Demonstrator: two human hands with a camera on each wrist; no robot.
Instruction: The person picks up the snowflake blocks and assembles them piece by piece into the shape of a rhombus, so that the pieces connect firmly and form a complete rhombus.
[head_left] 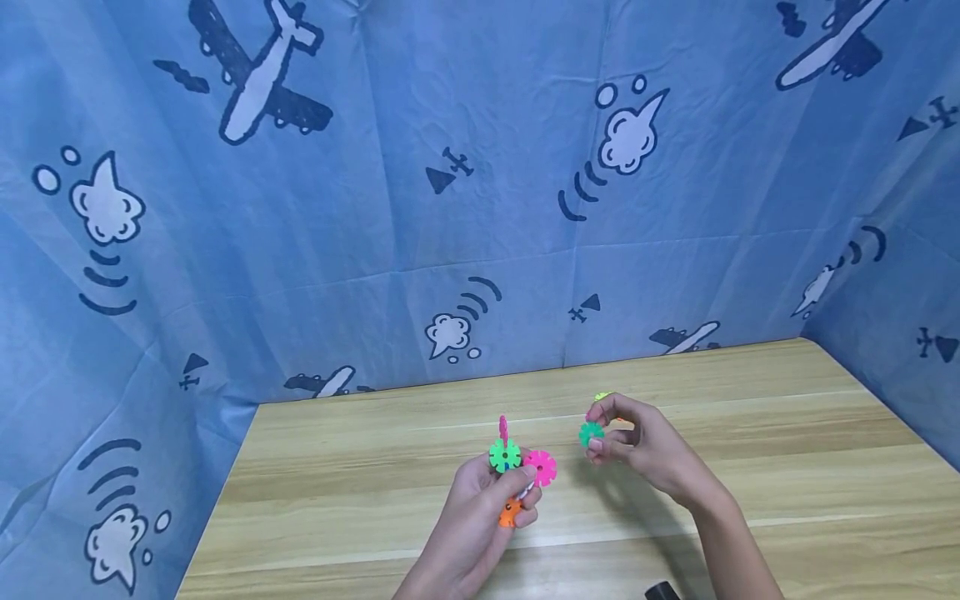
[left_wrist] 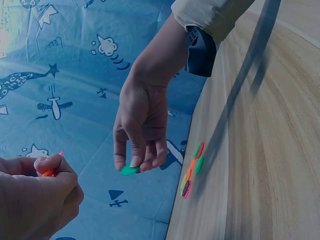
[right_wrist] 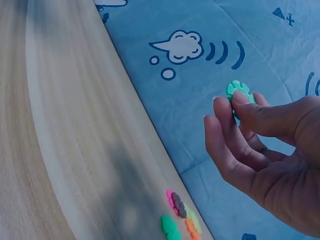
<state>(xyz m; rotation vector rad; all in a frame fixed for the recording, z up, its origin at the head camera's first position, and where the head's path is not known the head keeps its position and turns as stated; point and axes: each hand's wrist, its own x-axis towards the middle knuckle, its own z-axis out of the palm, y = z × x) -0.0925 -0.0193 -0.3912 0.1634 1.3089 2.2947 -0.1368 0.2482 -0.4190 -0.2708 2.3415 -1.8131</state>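
My left hand (head_left: 483, 496) grips a joined cluster of notched plastic snowflake discs. In it a green disc (head_left: 505, 456) faces up, a pink disc (head_left: 543, 468) sits beside the thumb, and another pink disc (head_left: 503, 428) stands edge-on at the top. An orange disc (head_left: 509, 512) shows below; the fingers hide part of the cluster. To the right, my right hand (head_left: 652, 442) pinches a single green disc (head_left: 591, 433) between thumb and fingertips, apart from the cluster. The right wrist view shows this disc (right_wrist: 238, 91) held above the table.
Several loose discs lie on the wooden table (head_left: 337, 500) behind the right hand, among them a green one (right_wrist: 170, 228), an orange one (right_wrist: 191, 229) and a pink one (right_wrist: 170, 198). A blue printed curtain (head_left: 480, 217) borders the table. A black object (head_left: 662, 592) shows at the front edge.
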